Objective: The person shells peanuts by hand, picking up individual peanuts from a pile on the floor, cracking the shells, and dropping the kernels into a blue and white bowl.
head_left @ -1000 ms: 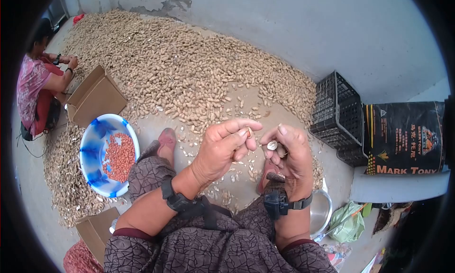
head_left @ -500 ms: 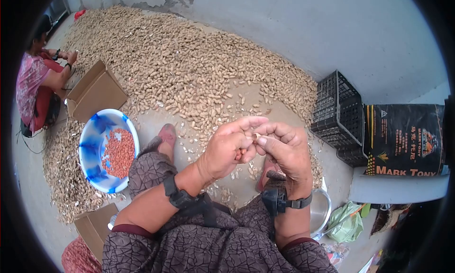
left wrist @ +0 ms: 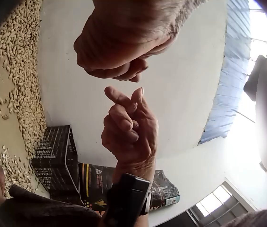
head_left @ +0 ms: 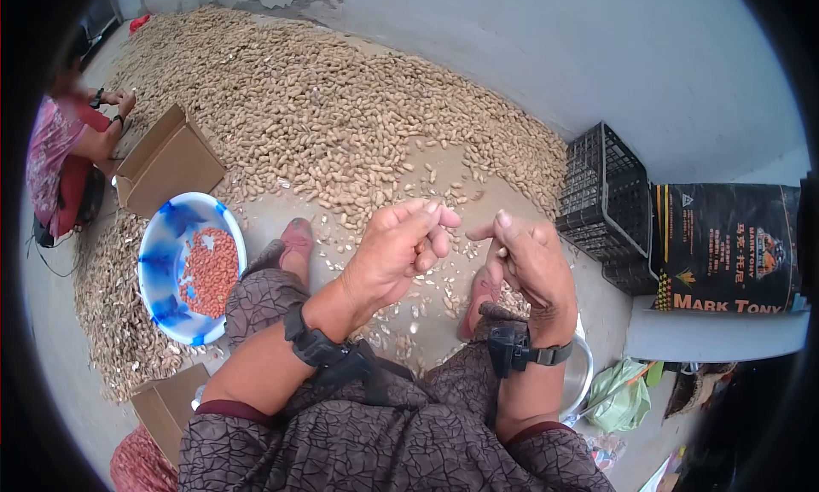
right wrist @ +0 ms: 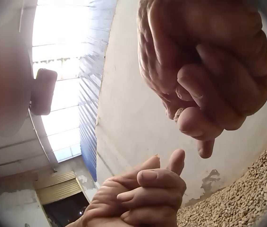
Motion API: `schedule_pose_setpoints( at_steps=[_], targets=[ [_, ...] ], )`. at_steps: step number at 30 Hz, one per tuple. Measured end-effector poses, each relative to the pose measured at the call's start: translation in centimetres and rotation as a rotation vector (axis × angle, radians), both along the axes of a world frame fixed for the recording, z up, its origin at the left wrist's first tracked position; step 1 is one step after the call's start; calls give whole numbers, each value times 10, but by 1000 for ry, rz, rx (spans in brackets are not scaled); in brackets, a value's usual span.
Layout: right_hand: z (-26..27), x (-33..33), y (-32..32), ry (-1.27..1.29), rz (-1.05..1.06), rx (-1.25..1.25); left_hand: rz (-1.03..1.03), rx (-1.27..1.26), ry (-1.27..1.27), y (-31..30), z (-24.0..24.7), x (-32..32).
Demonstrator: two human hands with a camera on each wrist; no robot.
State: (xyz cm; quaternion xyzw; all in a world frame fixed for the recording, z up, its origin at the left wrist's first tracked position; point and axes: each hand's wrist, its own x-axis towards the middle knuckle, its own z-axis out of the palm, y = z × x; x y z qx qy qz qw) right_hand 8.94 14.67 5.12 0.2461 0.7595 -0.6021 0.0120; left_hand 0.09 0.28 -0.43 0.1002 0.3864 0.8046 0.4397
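Observation:
In the head view my left hand [head_left: 388,257] is raised in front of the knees, thumb close to the index finger. Its other fingers curl over reddish peanut kernels [head_left: 419,248]. My right hand [head_left: 536,257] is level with it, a small gap away, thumb and index finger extended and the other fingers bent inward. A rough tan bit of peanut [right wrist: 177,114] shows between the right fingers in the right wrist view. Left of the knees stands a blue-and-white basin [head_left: 154,274] with shelled red kernels [head_left: 209,274] in it.
A wide heap of unshelled peanuts [head_left: 324,125] spreads to the wall. Black crates [head_left: 601,197] and a printed black sack [head_left: 725,249] stand right. At left are a cardboard box [head_left: 175,168], empty shells [head_left: 111,321] and another seated person [head_left: 64,159]. A metal bowl [head_left: 580,372] sits by the right forearm.
The hands came together half a second ago, fingertips meeting, and are now apart again. A pale open shell seen at the right fingers one second ago no longer shows in the head view.

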Motion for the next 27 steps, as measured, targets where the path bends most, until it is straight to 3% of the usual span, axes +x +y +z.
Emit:
schedule_pose_setpoints(
  at_steps=[3, 10, 12, 15, 20, 22, 23, 24, 25, 27],
  targets=[
    [2, -6, -3, -42, -51, -24, -63, -31, 106, 2, 1, 5],
    [-8, -10, -4, -191, 113, 168, -147, -210, 279, 3, 8, 9],
    [-5, -12, -8, -96, -11, 19, -135, -195, 408, 7, 5, 12],
    [-12, -16, -10, -109, -77, 74, -119, -230, 590, 8, 1, 16],
    [-12, -12, -9, -48, -50, -136, -90, -406, 815, 11, -1, 14],
    [-8, -10, -7, 38, -33, -232, 30, -170, 366, 15, -7, 15],
    [-6, -7, -6, 136, -17, -244, 39, -163, 378, 14, -7, 12],
    [-5, -5, -7, 228, 0, -260, 32, -125, 221, 10, -5, 9],
    [-5, -4, -9, 232, 9, -257, 24, -86, 60, 7, -3, 8],
    [-7, -3, -9, 249, -63, -203, 10, -42, 30, 5, -3, 10]
  ],
)
